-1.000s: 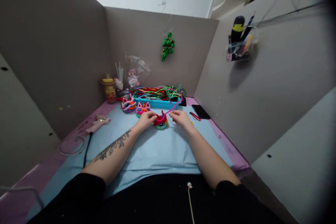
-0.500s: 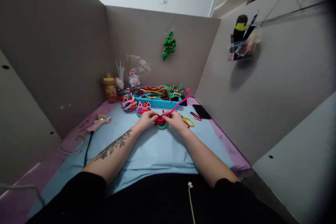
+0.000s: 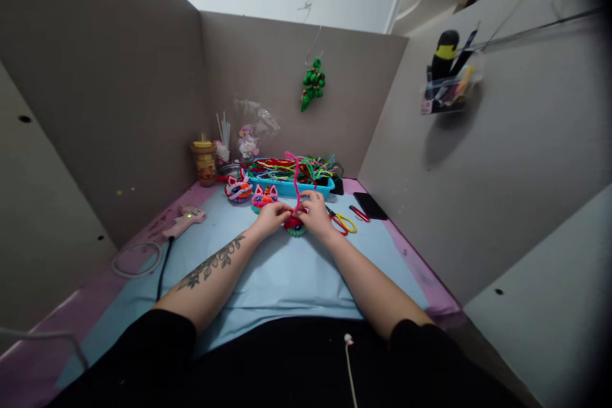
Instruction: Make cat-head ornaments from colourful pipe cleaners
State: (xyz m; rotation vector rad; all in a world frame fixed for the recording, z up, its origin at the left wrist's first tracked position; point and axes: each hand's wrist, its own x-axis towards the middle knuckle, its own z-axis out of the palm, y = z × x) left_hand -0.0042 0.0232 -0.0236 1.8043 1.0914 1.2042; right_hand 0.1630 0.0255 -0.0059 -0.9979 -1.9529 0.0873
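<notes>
Between my two hands is a small fuzzy animal head made of pipe cleaners, red on top and green below, partly hidden by my fingers. My left hand pinches its left side with closed fingertips. A long pink pipe cleaner rises from the head, its end bent over at the top. My right hand closes thumb and finger at the base of that pipe cleaner, against the head. Just beyond stand two similar heads, one pink and orange, the other lilac, red and orange.
A blue tray full of colourful pipe cleaners stands at the back. Scissors, a red-handled tool and a black phone lie to the right. A pink glue gun with a cord rests left, near a cup.
The pink pipe cleaner has swung from leaning right to standing nearly upright. My right hand has turned slightly and its outer fingers have lifted. The whole view has shifted a little.
</notes>
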